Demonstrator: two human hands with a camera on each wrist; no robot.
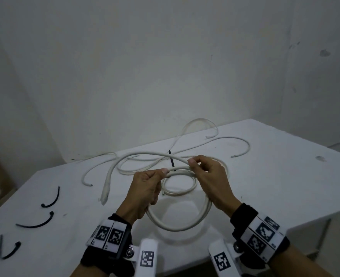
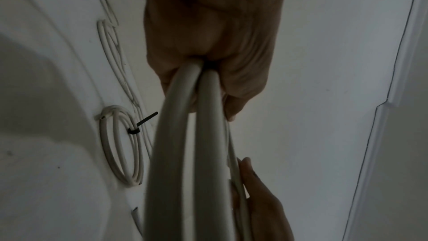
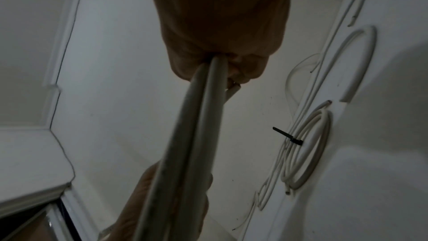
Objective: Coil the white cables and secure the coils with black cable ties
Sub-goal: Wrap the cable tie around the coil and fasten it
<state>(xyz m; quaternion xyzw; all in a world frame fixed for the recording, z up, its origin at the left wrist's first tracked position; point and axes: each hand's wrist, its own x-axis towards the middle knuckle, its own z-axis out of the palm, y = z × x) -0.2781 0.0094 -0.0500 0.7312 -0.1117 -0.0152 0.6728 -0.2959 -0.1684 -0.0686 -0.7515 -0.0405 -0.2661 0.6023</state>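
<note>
Both hands, left hand point(image 1: 145, 188) and right hand point(image 1: 209, 176), grip the coil point(image 1: 177, 226). Keep its turns stacked between the grips; a loose end point(image 3: 234, 89) seems to poke out beyond the right grip.

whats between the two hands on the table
In the head view, a small tied coil with its black cable tie lies between left hand and right hand.

Both hands point(image 1: 145, 188) point(image 1: 209, 176) raised, fingers curled.

White cables point(image 1: 177, 226) and black ties point(image 1: 51, 198) lie on a white table point(image 1: 285, 176); wristbands point(image 1: 109, 234) carry black-and-white square markers.
</note>
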